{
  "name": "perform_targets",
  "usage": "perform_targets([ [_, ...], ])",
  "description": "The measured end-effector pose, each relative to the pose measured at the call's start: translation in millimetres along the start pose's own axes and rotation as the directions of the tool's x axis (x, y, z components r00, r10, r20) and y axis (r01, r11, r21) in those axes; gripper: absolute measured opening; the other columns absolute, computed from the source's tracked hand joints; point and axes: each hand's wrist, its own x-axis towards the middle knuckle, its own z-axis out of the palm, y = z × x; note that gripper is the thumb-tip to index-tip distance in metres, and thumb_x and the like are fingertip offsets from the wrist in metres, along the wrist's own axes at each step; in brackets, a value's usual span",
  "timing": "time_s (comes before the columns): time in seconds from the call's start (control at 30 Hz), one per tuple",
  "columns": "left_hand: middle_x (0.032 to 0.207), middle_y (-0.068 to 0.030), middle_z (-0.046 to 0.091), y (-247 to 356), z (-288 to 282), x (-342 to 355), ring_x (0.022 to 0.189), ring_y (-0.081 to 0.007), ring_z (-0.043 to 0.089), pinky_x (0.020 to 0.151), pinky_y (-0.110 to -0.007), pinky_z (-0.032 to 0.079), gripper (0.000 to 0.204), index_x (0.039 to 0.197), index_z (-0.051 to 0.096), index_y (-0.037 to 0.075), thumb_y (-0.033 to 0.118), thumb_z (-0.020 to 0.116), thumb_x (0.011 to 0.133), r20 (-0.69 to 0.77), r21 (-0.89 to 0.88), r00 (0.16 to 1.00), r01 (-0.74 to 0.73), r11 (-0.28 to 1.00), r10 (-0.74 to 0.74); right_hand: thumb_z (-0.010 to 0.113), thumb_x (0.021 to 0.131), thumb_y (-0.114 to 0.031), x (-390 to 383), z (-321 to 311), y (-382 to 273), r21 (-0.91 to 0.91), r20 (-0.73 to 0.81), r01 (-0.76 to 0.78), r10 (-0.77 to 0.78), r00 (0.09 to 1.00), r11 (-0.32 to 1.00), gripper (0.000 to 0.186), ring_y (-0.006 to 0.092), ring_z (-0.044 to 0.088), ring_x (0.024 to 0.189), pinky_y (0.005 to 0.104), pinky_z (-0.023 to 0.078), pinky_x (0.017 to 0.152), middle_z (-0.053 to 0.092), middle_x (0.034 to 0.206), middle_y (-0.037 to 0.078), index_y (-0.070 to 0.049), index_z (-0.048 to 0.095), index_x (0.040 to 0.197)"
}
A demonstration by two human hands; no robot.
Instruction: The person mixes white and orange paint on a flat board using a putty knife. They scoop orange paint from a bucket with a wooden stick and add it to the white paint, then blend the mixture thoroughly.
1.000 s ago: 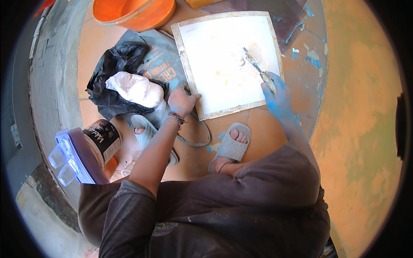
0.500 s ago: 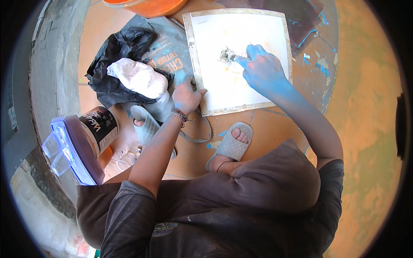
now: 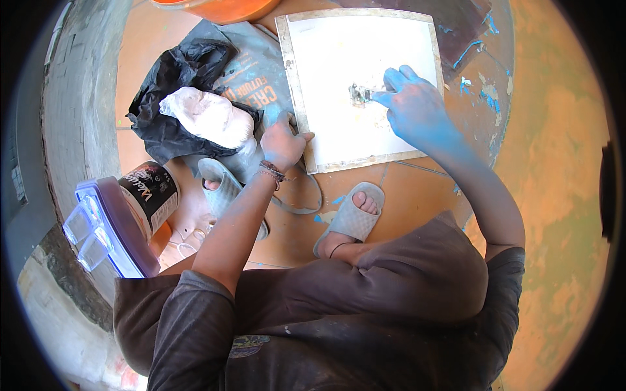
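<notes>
An orange basin [image 3: 231, 12] sits at the view's top edge, beyond a crumpled black plastic bag [image 3: 151, 107]. At left, a purple container [image 3: 119, 228] adjoins a black-labelled bucket [image 3: 153, 194]; blue flecks [image 3: 490, 104] spot the floor [image 3: 293, 244].

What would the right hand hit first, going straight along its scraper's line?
The right hand, scraper leading, would likely meet the left border of the white board; height above the board is unclear, so it might pass over.

Dark shirt [image 3: 352, 345], bracelets [image 3: 272, 172] and grey slippers [image 3: 352, 220] show.
</notes>
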Motion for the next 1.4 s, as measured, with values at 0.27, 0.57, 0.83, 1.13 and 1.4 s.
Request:
perform_targets([
  [0.27,0.08,-0.0127,0.066,2.6,-4.4,0.4,0.079,-0.0318,0.064,0.07,-0.041,0.049,0.047,0.095,0.059,0.005,0.033,0.08,0.063,0.019,0.005,1.0,0.016,1.0,-0.016,0.061,0.069,-0.005,3.5,8.4,-7.3,-0.059,0.047,0.106,-0.103,0.994,0.993,0.014,0.02,0.052,0.09,0.0302,0.048,0.07,0.054,0.088,0.004,-0.011,0.07,0.077],
  [0.57,0.08,-0.0119,0.067,5.6,-6.1,-0.8,0.079,-0.0317,0.065,0.07,-0.041,0.05,0.049,0.099,0.06,0.005,0.033,0.08,0.064,0.028,0.01,0.999,0.042,0.999,-0.042,0.062,0.068,-0.002,-8.1,-5.0,2.1,-0.044,0.135,0.084,-0.077,0.988,0.996,0.021,0.0196,0.051,0.087,0.031,0.048,0.071,0.054,0.085,0.001,-0.015,0.073,0.08],
  [0.83,0.08,-0.0127,0.067,5.6,-6.7,-1.7,0.08,-0.0318,0.065,0.071,-0.041,0.05,0.049,0.098,0.06,0.005,0.033,0.08,0.063,0.006,0.012,1.0,0.029,1.0,-0.029,0.059,0.067,0.003,-6.2,-15.2,21.8,0.014,0.04,0.027,-0.028,0.999,1.0,0.031,0.0198,0.05,0.086,0.031,0.048,0.07,0.054,0.084,0.0,-0.017,0.074,0.084],
  [1.13,0.091,-0.0196,0.066,10.2,-17.8,2.7,0.09,-0.0341,0.064,0.078,-0.042,0.05,0.053,0.103,0.061,0.005,0.034,0.081,0.064,0.128,0.002,0.987,0.098,0.995,-0.097,0.057,0.063,0.003,-29.2,-6.2,12.0,0.112,-0.03,-0.073,0.077,0.997,0.991,0.032,0.0217,0.051,0.084,0.0328,0.048,0.07,0.055,0.085,0.002,-0.016,0.073,0.084],
  [1.4,0.093,-0.0199,0.066,9.1,-13.0,4.9,0.09,-0.0343,0.064,0.079,-0.042,0.051,0.056,0.104,0.06,0.002,0.035,0.081,0.064,0.135,0.021,0.988,0.075,0.997,-0.077,0.056,0.064,0.003,-47.4,-4.4,29.7,0.247,-0.122,-0.252,0.288,0.95,0.936,0.03,0.0231,0.052,0.085,0.033,0.048,0.07,0.055,0.084,0.002,-0.013,0.073,0.084],
])
